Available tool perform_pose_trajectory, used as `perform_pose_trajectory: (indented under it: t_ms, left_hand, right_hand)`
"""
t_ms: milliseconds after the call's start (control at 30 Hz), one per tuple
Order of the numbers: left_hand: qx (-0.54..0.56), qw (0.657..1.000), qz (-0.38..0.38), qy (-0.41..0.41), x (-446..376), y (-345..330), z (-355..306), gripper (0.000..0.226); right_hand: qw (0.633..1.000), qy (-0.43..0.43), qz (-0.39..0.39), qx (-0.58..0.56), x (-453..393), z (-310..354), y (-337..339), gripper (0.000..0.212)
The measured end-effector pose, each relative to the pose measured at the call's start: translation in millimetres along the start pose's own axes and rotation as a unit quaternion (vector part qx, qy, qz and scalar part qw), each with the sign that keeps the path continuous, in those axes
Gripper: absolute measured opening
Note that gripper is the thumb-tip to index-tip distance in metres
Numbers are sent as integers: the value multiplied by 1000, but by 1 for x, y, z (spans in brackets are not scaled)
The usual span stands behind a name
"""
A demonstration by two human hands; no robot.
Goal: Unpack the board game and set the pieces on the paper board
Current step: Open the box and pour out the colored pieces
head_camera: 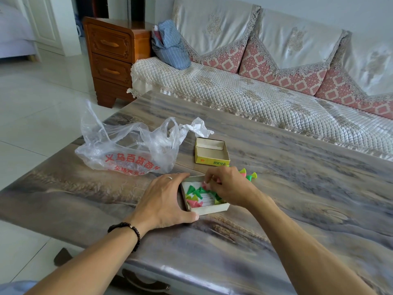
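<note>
Unpacking | box tray [212, 209] braced by L hand [163, 201], fingers curled round | pink piece [205, 185] pinched by R hand [228, 186] | risk: pieces roll off desk [297, 188]

There is one view only, from a camera on the person's head. It looks forward and down over the tabletop [276, 188], wide-angle and close to the hands [165, 199] at lower centre. The sofa [255, 92] fills the upper right, the floor [32, 103] the left.
</note>
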State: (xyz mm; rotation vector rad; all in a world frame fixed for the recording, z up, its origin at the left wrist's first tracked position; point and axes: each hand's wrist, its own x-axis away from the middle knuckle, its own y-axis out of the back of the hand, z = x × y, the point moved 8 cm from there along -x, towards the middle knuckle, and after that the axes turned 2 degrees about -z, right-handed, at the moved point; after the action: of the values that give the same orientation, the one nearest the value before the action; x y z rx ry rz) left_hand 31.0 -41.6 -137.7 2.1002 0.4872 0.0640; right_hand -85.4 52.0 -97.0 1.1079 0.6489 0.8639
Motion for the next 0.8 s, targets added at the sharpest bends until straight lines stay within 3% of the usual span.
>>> perform_pose_trajectory:
  t_ms: [167, 300, 433, 567, 633, 800]
  left_hand:
    - [6, 1000, -1, -2, -1, 0, -1, 105]
    - [3, 1000, 3, 2, -1, -1, 1, 109]
    - [3, 1000, -1, 1, -1, -1, 1, 108]
    - [4, 1000, -1, -1, -1, -1, 1, 108]
    - [8, 1000, -1, 0, -1, 0, 1, 109]
    - [13, 1000, -5, -2, -1, 0, 0, 109]
  right_hand:
    - [984, -95, -120, -87, 6, -40, 42, 7]
    - [990, -133, -44, 32, 7, -63, 34, 13]
    - [991, -131, 11, 37, 9, -62, 24, 25]
    - [992, -80, -11, 101, 9, -45, 35, 34]
    - [996, -45, -17, 77, 7, -28, 40, 31]
    - [991, 17, 117, 56, 5, 20, 10, 40]
